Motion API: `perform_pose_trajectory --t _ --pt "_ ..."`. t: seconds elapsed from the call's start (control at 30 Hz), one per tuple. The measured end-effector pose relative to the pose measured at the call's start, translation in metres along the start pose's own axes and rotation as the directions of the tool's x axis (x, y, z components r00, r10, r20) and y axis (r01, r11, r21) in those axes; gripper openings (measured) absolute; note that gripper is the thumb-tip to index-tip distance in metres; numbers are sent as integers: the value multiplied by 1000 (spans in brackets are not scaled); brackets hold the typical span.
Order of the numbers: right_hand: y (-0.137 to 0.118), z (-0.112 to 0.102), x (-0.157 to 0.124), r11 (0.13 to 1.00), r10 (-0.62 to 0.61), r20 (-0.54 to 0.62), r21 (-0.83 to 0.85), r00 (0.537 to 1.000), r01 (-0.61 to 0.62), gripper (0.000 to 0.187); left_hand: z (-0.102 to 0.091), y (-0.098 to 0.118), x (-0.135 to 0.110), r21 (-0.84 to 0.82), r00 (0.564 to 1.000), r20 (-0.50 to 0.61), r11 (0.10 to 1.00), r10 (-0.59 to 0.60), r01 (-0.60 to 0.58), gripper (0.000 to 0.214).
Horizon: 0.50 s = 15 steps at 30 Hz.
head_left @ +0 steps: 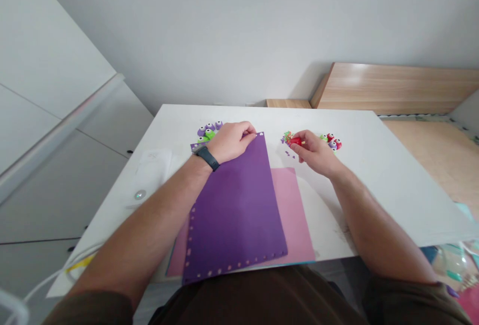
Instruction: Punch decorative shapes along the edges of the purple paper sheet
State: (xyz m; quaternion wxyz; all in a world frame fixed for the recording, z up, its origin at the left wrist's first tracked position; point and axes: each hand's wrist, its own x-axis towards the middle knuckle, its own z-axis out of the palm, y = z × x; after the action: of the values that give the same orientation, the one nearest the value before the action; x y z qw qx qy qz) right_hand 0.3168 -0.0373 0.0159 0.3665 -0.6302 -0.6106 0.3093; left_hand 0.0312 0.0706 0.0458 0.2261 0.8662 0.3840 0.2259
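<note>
My left hand point(230, 143) is shut on the far edge of a purple paper sheet point(235, 205), which has small round holes punched along its borders. The sheet lies tilted over a pink paper sheet point(294, 220). My right hand point(312, 153) pinches a small red craft punch point(295, 141) above the table. Purple paper bits point(287, 154) are scattered just below it. Several purple and green punches point(207, 131) sit beyond my left hand, and several red and green ones point(331, 141) sit to the right of my right hand.
The white table point(359, 180) has a sheet of white paper point(153, 165) and a small round shiny object point(139, 194) at its left. White cabinets point(56, 115) stand left, a wooden panel point(396, 88) lies beyond the table, and a white cable point(56, 275) runs below.
</note>
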Motion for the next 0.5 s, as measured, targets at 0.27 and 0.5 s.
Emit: perform_pose_trajectory --t 0.27,0.5 --pt "-5 -3 2 988 -10 -41 154 999 16 38 -22 6 -10 -94 975 -147 984 -166 153 22" --pt "-12 -7 0 975 -25 -52 222 998 35 40 -30 -10 -18 -198 925 -231 946 -301 258 25"
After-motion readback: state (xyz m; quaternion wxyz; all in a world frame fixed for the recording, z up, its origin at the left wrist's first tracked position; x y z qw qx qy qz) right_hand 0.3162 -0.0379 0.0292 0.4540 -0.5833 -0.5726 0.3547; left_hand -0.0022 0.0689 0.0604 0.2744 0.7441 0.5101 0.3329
